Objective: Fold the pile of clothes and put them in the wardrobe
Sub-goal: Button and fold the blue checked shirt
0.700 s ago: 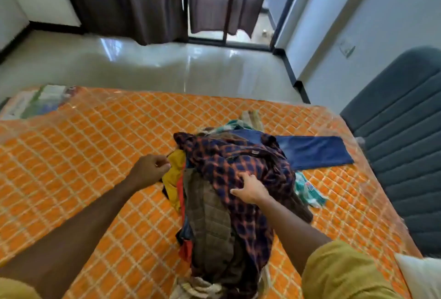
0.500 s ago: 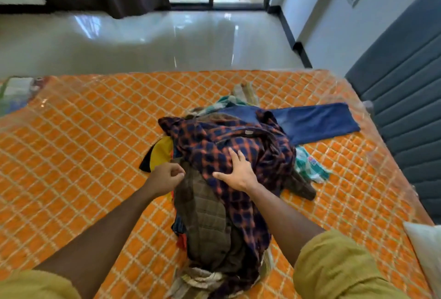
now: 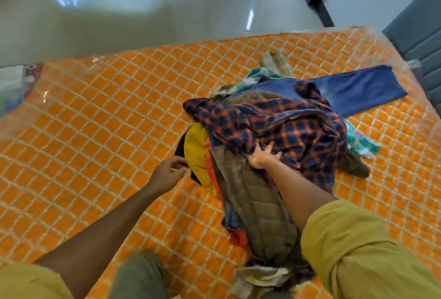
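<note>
A pile of clothes [image 3: 274,155] lies on the orange quilted mattress [image 3: 100,131]. On top is a navy-and-orange plaid shirt [image 3: 286,129]. Beneath it lie an olive quilted jacket [image 3: 257,203], a yellow garment [image 3: 196,153] and blue jeans [image 3: 358,89] with one leg stretched to the right. My right hand [image 3: 262,158] rests palm down with spread fingers on the plaid shirt's near edge, where it meets the olive jacket. My left hand [image 3: 168,173] hovers at the pile's left side. Its loosely curved fingertips are at the dark edge of the yellow garment.
A teal patterned cloth [image 3: 360,142] sticks out at the pile's right. A grey padded headboard [image 3: 420,36] stands at the far right. Glossy floor [image 3: 143,12] lies beyond the mattress. My green-trousered knee [image 3: 136,275] is at the bottom edge.
The view has tilted down and closer. My left hand has loosened from its fist at the yellow garment. My right hand stays flat on the plaid shirt.
</note>
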